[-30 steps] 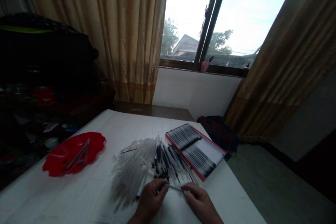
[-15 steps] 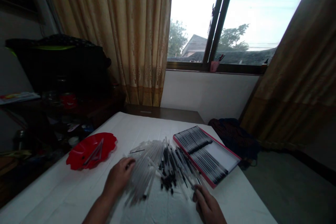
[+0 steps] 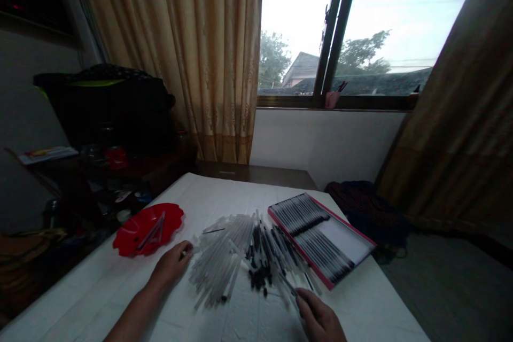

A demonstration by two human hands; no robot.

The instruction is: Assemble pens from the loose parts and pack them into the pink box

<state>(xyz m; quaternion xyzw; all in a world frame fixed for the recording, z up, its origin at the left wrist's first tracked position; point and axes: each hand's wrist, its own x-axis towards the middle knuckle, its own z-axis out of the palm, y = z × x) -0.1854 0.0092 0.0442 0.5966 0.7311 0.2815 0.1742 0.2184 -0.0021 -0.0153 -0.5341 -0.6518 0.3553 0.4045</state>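
My left hand rests with curled fingers on the white-covered table, just left of a heap of clear pen barrels. A small pale spot shows at its fingertips, too small to make out. My right hand pinches the near end of a slim pen that points up and left over the pile. Dark refills and black pen caps lie in the middle, between the hands. Right of them sits a red-edged tray with rows of black-capped pens in it.
A red scalloped dish holding a few clear pieces stands on the table's left side. Beyond the white table are a low brown cabinet, curtains and a window. Dark cloth lies past the right edge.
My left hand has moved left, away from the clear barrels. My right hand stays near the same spot, still pinching the pen. The view has shifted slightly.
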